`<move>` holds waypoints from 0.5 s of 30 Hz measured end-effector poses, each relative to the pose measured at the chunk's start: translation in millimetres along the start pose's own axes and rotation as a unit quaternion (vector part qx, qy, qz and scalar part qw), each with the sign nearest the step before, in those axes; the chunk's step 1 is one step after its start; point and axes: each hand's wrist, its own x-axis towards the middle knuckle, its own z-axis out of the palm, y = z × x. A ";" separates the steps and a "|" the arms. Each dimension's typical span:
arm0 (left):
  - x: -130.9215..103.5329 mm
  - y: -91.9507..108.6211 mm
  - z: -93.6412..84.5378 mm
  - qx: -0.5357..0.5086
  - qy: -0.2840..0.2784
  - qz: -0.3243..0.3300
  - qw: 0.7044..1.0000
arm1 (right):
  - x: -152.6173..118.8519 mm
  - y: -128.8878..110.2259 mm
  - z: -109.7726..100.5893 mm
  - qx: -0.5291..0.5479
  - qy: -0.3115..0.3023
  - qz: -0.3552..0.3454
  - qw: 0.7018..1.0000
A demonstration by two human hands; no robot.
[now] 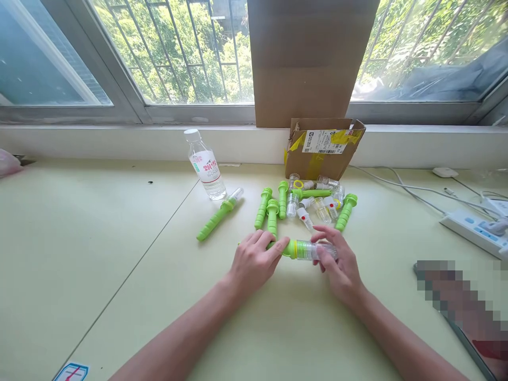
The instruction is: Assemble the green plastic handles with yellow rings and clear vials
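a pile of loose clear and white parts (319, 210) sits in front of the open cardboard box (322, 159), green handles (282, 200) lying among and beside it, right behind the hands and closing off that side. the water bottle (205, 165) stands upright to the left, with a green piece with a clear tip (220, 214) lying aslant before it. the power strip (474, 233) and the phone (456, 317) lie off to the right.

both forearms reach in from the near edge and slant inward, the hands low over the table (138, 296). between them, level and crosswise, is the green piece with a clear ribbed tube (304, 250). the left hand (257, 258) is wrapped over its green end, fingers curled down, thumb along it. the right hand (337, 263) has thumb and fingers bent loosely about the clear end, seemingly touching it, though how firmly is hard to tell.
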 end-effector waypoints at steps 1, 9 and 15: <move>0.1 -0.6 -0.2 -0.002 -0.002 -0.004 1.000 | -0.5 -0.4 0.0 0.010 -0.010 -0.005 1.000; -0.9 1.6 -0.3 -0.012 -0.024 0.000 1.000 | 1.5 -1.6 1.2 -0.083 0.053 -0.015 0.995; -1.0 1.2 -1.2 -0.020 -0.044 -0.004 0.999 | -0.4 -4.9 2.1 -0.097 0.025 -0.089 0.991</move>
